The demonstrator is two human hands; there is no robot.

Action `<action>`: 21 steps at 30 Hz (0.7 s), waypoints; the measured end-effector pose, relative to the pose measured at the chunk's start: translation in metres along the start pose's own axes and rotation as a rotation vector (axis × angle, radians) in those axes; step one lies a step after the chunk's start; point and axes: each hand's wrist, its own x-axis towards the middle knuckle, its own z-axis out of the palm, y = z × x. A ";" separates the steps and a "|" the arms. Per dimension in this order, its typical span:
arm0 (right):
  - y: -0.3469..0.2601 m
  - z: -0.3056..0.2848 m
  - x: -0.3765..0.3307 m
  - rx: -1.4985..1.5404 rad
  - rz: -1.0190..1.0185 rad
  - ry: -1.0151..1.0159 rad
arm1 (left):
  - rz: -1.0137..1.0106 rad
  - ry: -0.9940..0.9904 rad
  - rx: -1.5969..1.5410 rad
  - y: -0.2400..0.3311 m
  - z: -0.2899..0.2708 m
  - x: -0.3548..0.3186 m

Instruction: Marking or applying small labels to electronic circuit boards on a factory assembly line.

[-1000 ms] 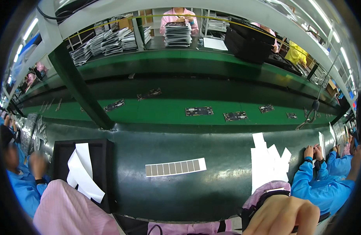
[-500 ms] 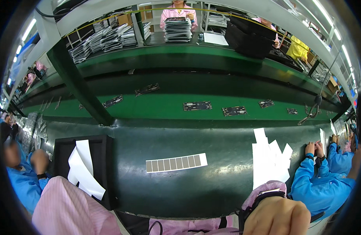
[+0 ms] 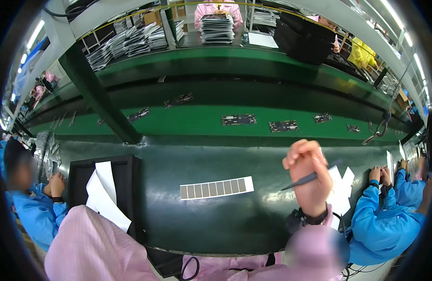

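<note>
- Dark green surface (image 3: 216,225), wide.
- Black tray (image 3: 135,187) at left, with white paper (image 3: 101,192) in it.
- Right grip (image 3: 311,166) above the surface, near white sheets (image 3: 340,194), curled around a tool (image 3: 302,181); left grip out of view, state impossible to tell.
- Strip (image 3: 216,188) with grey patches, flat between tray and right grip.
- Tool dark, slender, pointing left.

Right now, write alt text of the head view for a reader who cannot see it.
The person's right hand holds a slim dark tool over a green bench, right of a white strip of grey rectangles. White papers lie in a black tray at left; circuit boards lie beyond.
</note>
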 end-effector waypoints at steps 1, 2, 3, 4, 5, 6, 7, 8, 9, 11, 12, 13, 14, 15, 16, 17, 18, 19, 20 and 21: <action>0.013 -0.018 -0.003 0.015 0.088 0.027 | -0.001 -0.005 0.006 0.000 0.002 0.002; 0.027 -0.030 -0.008 -0.048 0.122 0.122 | -0.002 -0.012 0.001 0.000 0.005 0.003; 0.041 -0.046 -0.016 -0.070 0.226 0.103 | -0.002 -0.013 0.008 0.000 0.004 0.002; 0.049 -0.058 -0.024 -0.099 0.320 0.089 | 0.002 -0.017 0.000 -0.001 0.005 0.002; 0.056 -0.060 -0.030 -0.151 0.410 0.142 | 0.010 -0.022 0.000 0.001 0.005 0.000; 0.063 -0.063 -0.035 -0.203 0.499 0.188 | 0.016 -0.019 0.002 0.002 0.004 -0.002; 0.068 -0.069 -0.042 -0.312 0.532 0.196 | 0.026 -0.026 0.001 0.002 0.005 -0.004; 0.076 -0.080 -0.050 -0.294 0.518 0.185 | 0.034 -0.031 -0.006 0.003 0.008 -0.005; 0.082 -0.086 -0.055 -0.229 0.500 0.202 | 0.041 -0.037 -0.015 0.005 0.010 -0.008; 0.094 -0.089 -0.058 -0.157 0.516 0.176 | 0.055 -0.021 0.019 0.015 0.003 -0.014; 0.096 -0.090 -0.062 -0.119 0.527 0.207 | 0.066 -0.028 0.010 0.017 0.003 -0.015; 0.096 -0.091 -0.063 -0.081 0.540 0.240 | 0.078 -0.032 0.001 0.018 0.003 -0.016; 0.097 -0.092 -0.063 -0.082 0.542 0.244 | 0.093 -0.035 -0.005 0.020 0.004 -0.016; 0.096 -0.094 -0.063 -0.053 0.539 0.275 | 0.103 -0.041 -0.007 0.021 0.005 -0.018; 0.094 -0.096 -0.064 -0.023 0.539 0.309 | 0.121 -0.046 -0.010 0.022 0.006 -0.017; 0.093 -0.096 -0.060 -0.013 0.551 0.322 | 0.141 -0.049 -0.009 0.023 0.006 -0.016; 0.094 -0.097 -0.060 0.027 0.565 0.349 | 0.163 -0.050 -0.005 0.026 0.005 -0.016; 0.095 -0.097 -0.057 0.025 0.580 0.368 | 0.197 -0.049 -0.005 0.030 0.005 -0.016; 0.095 -0.096 -0.054 0.025 0.597 0.388 | 0.227 -0.048 0.003 0.035 0.005 -0.017; 0.096 -0.094 -0.051 0.023 0.591 0.376 | 0.255 -0.043 0.003 0.039 0.004 -0.015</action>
